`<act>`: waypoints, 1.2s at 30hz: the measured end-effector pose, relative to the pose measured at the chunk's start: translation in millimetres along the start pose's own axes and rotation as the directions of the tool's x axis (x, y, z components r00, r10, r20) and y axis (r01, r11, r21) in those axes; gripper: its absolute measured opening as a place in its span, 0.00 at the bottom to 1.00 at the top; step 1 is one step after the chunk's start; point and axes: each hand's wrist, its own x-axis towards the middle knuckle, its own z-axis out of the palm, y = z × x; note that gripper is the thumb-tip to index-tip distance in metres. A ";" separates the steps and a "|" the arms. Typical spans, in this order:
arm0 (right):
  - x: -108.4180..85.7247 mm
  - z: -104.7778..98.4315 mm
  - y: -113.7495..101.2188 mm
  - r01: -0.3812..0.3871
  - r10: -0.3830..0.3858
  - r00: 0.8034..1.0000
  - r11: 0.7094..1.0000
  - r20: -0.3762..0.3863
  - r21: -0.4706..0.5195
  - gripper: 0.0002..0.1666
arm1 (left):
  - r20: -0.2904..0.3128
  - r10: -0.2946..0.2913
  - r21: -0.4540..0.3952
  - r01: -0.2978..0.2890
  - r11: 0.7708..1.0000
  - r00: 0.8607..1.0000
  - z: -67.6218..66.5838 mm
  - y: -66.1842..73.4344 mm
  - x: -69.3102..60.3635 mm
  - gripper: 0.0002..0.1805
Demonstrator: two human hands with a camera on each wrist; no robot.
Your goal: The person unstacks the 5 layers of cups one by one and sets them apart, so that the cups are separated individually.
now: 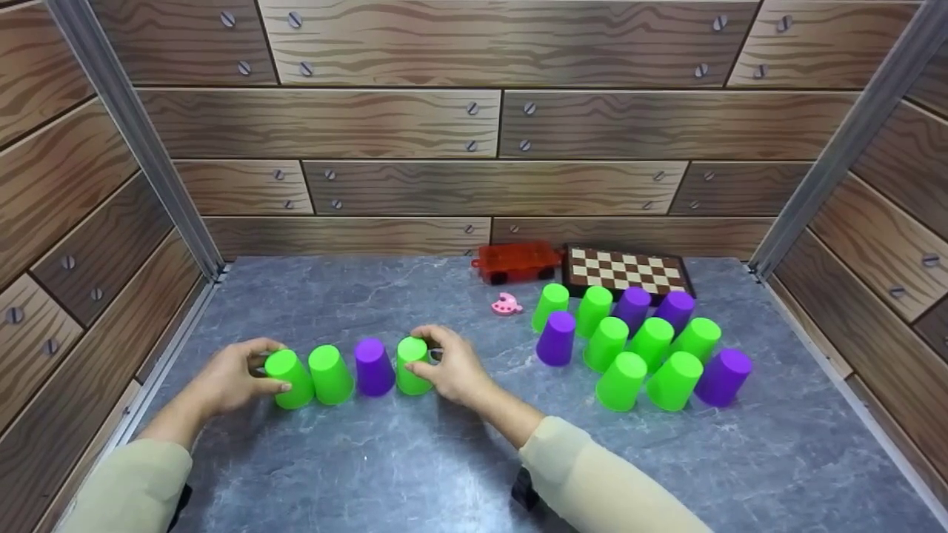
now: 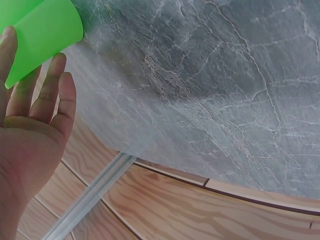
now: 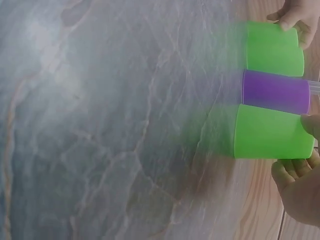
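Observation:
A row of upside-down cups stands on the grey marbled table. My left hand (image 1: 231, 376) grips the leftmost green cup (image 1: 290, 381), thumb at the front and fingers behind. In the left wrist view that green cup (image 2: 50, 37) shows only partly, between thumb and fingers. Beside it come a second green cup (image 1: 331, 375) and a purple cup (image 1: 375, 368), neither held. At the row's right end my right hand (image 1: 457, 368) pinches another green cup (image 1: 412, 368) near its top. The right wrist view shows this green cup (image 3: 272, 132) beside the purple cup (image 3: 275, 91).
Several more green and purple cups (image 1: 653, 342) stand upside down in rows on the right. Behind them lie a checkered board (image 1: 629, 271) and a red toy wagon (image 1: 518, 259). A small pink toy (image 1: 506, 304) sits nearby. Wood-patterned walls (image 1: 474, 126) enclose the table.

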 end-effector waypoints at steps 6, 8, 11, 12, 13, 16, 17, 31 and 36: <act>-7.1 -23.1 -8.2 0.031 -0.023 0.997 0.994 0.079 -0.105 0.32 | -0.014 0.001 0.014 0.000 1.000 1.000 0.0 -2.2 0.2 0.30; -10.0 -35.5 -12.1 0.044 -0.031 0.994 0.990 0.101 -0.133 0.30 | -0.014 0.006 0.018 -0.006 1.000 1.000 -1.0 -2.7 -0.2 0.31; -15.4 -58.1 -18.4 0.044 -0.024 0.990 0.988 0.136 -0.148 0.29 | -0.014 0.005 0.020 -0.005 1.000 1.000 -1.5 -2.8 -1.4 0.31; -17.1 -66.1 -19.7 0.051 -0.029 0.989 0.987 0.144 -0.155 0.29 | -0.014 0.004 0.020 -0.004 1.000 1.000 -1.5 -2.9 -1.8 0.31; -19.4 -74.3 -21.3 0.051 -0.026 0.988 0.986 0.154 -0.158 0.30 | -0.013 0.004 0.022 -0.004 1.000 1.000 -1.8 -3.0 -2.1 0.31; -26.2 -99.3 -22.9 0.063 -0.033 0.984 0.983 0.174 -0.173 0.30 | -0.012 -0.001 0.020 0.002 1.000 1.000 -1.9 -3.1 -3.2 0.31; -28.4 -107.4 -22.7 0.068 -0.037 0.983 0.983 0.180 -0.170 0.29 | -0.011 -0.001 0.021 0.001 1.000 1.000 -2.2 -3.2 -3.2 0.31; -58.4 -199.7 4.8 0.165 -0.080 0.972 0.905 0.223 -0.393 0.28 | 0.001 0.008 -0.006 -0.008 1.000 1.000 0.8 -1.6 -1.3 0.30; -64.0 -216.1 13.6 0.180 -0.070 0.959 0.898 0.275 -0.402 0.27 | -0.006 0.006 0.007 -0.006 1.000 1.000 1.6 -0.6 -0.2 0.30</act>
